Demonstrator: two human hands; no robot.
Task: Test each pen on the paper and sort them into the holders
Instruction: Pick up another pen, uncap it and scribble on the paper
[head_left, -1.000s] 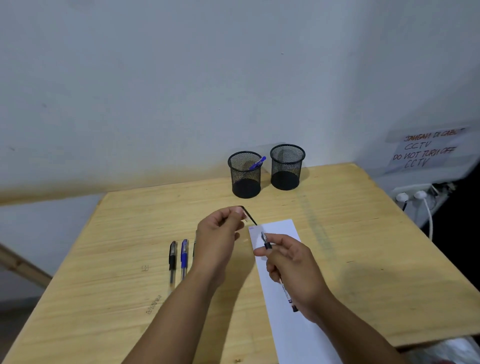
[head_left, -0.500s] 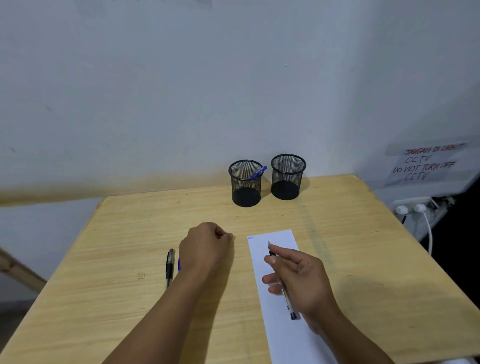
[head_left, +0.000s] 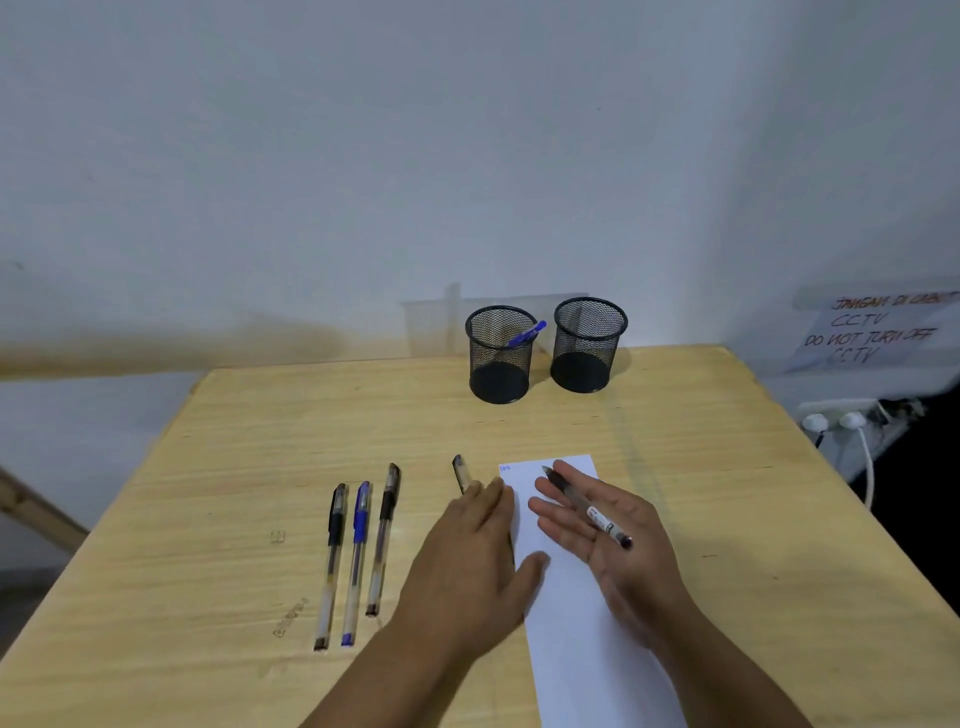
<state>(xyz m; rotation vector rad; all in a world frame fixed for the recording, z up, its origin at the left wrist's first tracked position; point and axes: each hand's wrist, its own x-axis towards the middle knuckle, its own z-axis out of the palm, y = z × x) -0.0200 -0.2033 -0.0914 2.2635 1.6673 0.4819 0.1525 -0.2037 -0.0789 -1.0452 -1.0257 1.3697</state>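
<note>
On the table (head_left: 675, 467): strip of paper (head_left: 587, 623), three pens in a row, two mesh holders at the far edge.
Change, left hand (head_left: 475, 561): fist seen half a second ago now flattened, fingers straight, palm down, laid across the paper's left edge.
Change, cap (head_left: 459, 472): now lying on the wood just beyond the left fingertips, beside the paper's far left corner.
Change, right hand (head_left: 597, 525): fingers now stretched out over the paper; uncapped pen (head_left: 584, 506) lodged between them, tip toward the far end; exact grip cannot be told.
Change, row of pens: black pen (head_left: 332, 561), blue pen (head_left: 357, 558), second black pen (head_left: 383, 535) now fully uncovered, side by side left of the left hand.
Left holder (head_left: 500, 358): one blue pen inside (head_left: 527, 333), leaned on the right rim.
Right holder (head_left: 588, 345): nothing seen inside.
Paper mark: small blue scribble (head_left: 505, 468) at the far left corner.
Wall: handwritten notice (head_left: 878, 330), plugs (head_left: 831, 421) below it.
</note>
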